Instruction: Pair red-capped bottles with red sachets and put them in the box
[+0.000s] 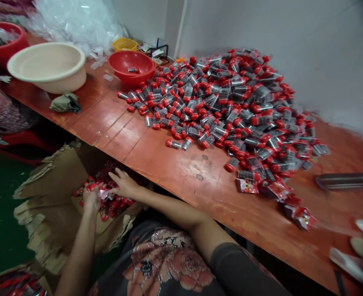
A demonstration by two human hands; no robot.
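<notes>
Both of my hands are down in a torn cardboard box [55, 205] below the table edge, over a heap of small red packets [116, 205]. My left hand [91, 198] is closed on a small shiny pink-and-silver packet [103, 193], which is slightly blurred. Beside it, my right hand [125, 186] has its fingers spread, the fingertips near that packet. I cannot tell whether the right hand touches it. Up on the table lies a large pile of clear tubes with red caps [224, 107], away from both hands.
On the reddish table [169, 181] stand a cream basin [49, 68], a red bowl [132, 65] and a small yellow basket [124, 44]. Clear plastic pieces [79, 20] are heaped at the back. Several red packets [301, 216] lie at the right, near a dark tool-like object [344, 181].
</notes>
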